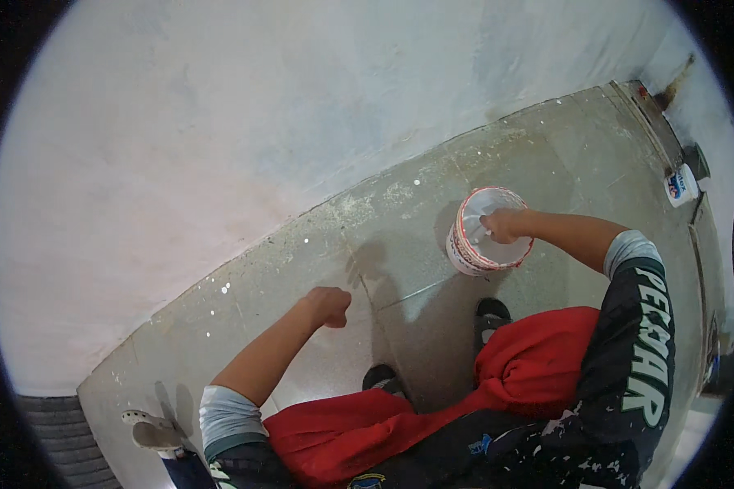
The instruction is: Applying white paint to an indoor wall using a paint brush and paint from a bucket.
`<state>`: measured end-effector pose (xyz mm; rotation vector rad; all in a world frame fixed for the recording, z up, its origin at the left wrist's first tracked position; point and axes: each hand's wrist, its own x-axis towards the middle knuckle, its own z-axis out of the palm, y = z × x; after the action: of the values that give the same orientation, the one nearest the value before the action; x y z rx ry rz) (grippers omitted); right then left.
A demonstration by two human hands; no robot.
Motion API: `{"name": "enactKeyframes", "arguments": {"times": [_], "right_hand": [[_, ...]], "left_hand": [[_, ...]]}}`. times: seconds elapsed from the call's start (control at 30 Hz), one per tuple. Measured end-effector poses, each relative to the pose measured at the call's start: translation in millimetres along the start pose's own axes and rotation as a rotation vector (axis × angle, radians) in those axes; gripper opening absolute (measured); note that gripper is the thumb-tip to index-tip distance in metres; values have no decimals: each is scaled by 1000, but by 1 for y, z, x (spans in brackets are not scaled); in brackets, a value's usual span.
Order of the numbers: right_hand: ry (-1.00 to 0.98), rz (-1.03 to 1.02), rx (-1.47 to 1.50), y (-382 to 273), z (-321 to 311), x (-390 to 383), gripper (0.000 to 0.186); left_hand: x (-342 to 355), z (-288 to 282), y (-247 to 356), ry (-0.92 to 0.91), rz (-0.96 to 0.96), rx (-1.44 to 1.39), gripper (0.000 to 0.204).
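Note:
A white bucket point(465, 254) with red markings and a red-smeared rim stands on the tiled floor, right of centre. Inside it is pale, whitish material. My right hand point(506, 226) reaches over the rim into the bucket, its fingers bent together and pointing down. Something whitish shows at the fingertips, but I cannot make out what it is. To the left of the bucket and apart from it, my left hand point(329, 307) hangs above the floor with its fingers curled in. Nothing sticks out of it.
A whitish, patchily coated wall point(245, 122) rises beyond the floor point(416, 244), which has white spots. At the right stands a small white tub point(681, 186) by boards. Lower left are another person's clog-shod foot point(156, 432) and a dark ridged object point(64, 440).

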<state>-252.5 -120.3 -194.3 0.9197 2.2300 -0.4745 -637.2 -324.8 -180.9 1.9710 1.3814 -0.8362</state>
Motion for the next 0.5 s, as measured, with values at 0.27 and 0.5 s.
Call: {"name": "enactKeyframes", "arguments": {"times": [0.27,0.5], "right_hand": [[-263,178,139,8,-37,-21,24],[-397,188,682,36,-86,-64,18]], "left_hand": [[7,-6,3,-16,40,-21,28],[0,6,-8,-18,-7,-30,31]]}}
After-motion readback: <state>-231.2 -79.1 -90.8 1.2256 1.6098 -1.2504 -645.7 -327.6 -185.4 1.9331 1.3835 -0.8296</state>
